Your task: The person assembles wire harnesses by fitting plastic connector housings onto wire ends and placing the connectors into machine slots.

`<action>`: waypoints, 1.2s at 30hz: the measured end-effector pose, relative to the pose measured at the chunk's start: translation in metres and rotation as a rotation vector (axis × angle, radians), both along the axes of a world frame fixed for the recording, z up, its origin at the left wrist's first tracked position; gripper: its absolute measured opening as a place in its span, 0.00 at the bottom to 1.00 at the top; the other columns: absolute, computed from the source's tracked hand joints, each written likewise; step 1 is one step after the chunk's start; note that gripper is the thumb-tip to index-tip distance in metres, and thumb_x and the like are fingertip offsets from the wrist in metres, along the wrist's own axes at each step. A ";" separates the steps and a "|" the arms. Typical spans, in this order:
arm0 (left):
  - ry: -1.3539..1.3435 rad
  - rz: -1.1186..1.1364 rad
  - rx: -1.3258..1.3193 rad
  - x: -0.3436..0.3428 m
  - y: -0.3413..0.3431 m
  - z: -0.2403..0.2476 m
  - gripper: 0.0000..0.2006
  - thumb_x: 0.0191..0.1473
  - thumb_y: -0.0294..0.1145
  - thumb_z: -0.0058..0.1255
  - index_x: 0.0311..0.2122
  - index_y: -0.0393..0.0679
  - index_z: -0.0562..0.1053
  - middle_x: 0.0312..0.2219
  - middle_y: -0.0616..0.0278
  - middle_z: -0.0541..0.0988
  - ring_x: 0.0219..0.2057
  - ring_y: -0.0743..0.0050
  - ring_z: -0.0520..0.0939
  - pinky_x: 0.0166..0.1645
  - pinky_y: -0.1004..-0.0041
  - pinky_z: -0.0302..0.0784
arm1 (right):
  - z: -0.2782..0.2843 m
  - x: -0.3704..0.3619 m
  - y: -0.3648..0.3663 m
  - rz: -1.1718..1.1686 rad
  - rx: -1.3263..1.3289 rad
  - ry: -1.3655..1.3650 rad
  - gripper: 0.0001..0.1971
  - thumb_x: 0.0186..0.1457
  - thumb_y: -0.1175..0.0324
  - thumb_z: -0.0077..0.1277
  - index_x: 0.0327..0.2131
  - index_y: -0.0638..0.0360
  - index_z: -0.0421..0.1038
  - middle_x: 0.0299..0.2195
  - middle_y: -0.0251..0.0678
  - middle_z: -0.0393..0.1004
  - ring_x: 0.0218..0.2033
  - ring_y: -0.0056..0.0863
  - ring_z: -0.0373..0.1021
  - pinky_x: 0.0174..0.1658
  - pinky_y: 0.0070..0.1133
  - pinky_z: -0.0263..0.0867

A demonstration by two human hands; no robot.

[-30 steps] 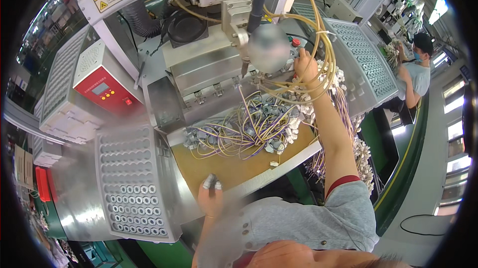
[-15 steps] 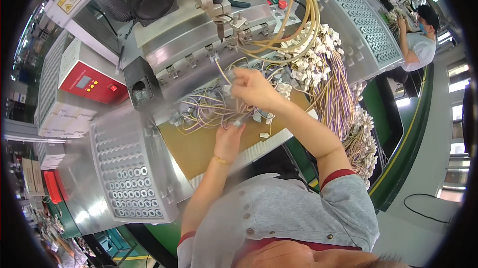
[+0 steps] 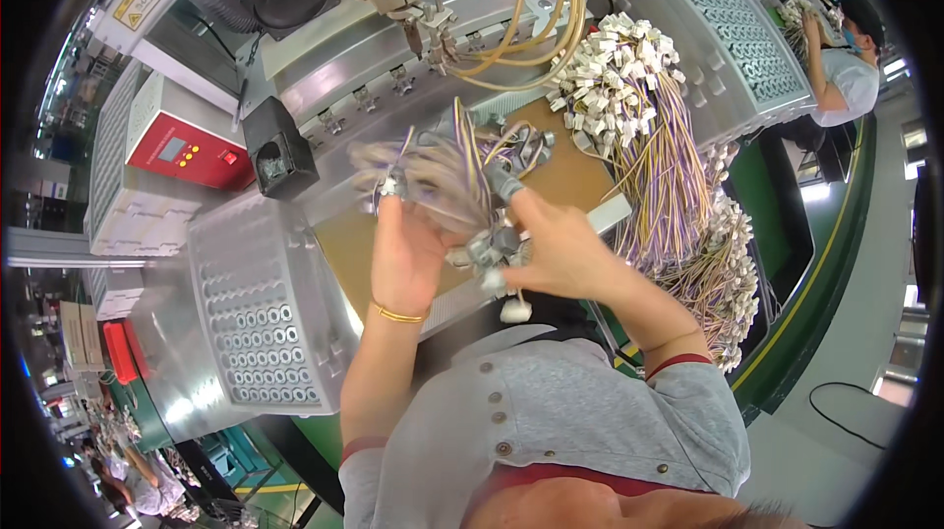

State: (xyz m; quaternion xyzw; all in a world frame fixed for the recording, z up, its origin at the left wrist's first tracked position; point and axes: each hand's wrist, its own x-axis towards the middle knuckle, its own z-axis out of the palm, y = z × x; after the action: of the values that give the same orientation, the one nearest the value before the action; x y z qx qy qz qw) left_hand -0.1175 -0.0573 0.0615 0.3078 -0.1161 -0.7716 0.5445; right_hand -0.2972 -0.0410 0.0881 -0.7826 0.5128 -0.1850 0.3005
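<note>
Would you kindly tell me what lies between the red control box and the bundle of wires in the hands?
In the head view, a small black box sits between the red control box and the wire bundle.

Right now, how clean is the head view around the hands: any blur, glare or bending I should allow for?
Head view: the wire bundle is motion-smeared where the left hand and right hand lift it. Head view: bright glare on the perforated metal tray. Head view: fisheye bends the bench edges toward the black rim, while the heap of wire harnesses stays fairly sharp.
</note>
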 end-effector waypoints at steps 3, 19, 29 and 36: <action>-0.022 -0.141 -0.081 0.003 0.001 -0.004 0.17 0.54 0.41 0.34 0.44 0.42 0.63 0.38 0.59 0.71 0.38 0.67 0.72 0.40 0.65 0.68 | -0.031 0.007 0.002 -0.062 -0.169 -0.018 0.31 0.33 0.67 0.53 0.46 0.64 0.57 0.28 0.45 0.67 0.27 0.42 0.66 0.29 0.25 0.63; -1.575 0.093 -0.316 -0.046 -0.006 -0.053 0.24 0.36 0.29 0.52 0.42 0.35 0.62 0.33 0.57 0.73 0.31 0.62 0.74 0.39 0.64 0.68 | -0.174 -0.085 -0.074 -0.380 -0.044 -0.724 0.21 0.43 0.78 0.37 0.46 0.67 0.56 0.41 0.39 0.67 0.44 0.26 0.63 0.47 0.21 0.56; -0.713 0.194 0.010 0.065 0.075 0.110 0.18 0.36 0.26 0.44 0.37 0.32 0.66 0.27 0.57 0.74 0.25 0.74 0.75 0.30 0.77 0.72 | -0.177 -0.061 -0.078 -0.337 -0.531 -0.175 0.13 0.43 0.71 0.47 0.36 0.61 0.66 0.33 0.46 0.67 0.37 0.43 0.63 0.40 0.29 0.59; -1.386 0.496 0.052 0.116 0.265 0.220 0.31 0.25 0.24 0.48 0.43 0.26 0.63 0.33 0.55 0.74 0.33 0.75 0.75 0.39 0.80 0.67 | -0.175 -0.086 -0.084 -0.175 -0.456 -0.048 0.15 0.48 0.66 0.45 0.39 0.65 0.66 0.36 0.48 0.68 0.39 0.42 0.63 0.43 0.29 0.57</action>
State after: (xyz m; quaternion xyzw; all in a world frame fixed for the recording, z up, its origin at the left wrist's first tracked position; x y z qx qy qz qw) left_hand -0.0013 0.2073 0.2815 0.7548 -0.3423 -0.2565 0.4973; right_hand -0.3833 -0.1250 -0.0872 -0.7783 0.5163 -0.3397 0.1108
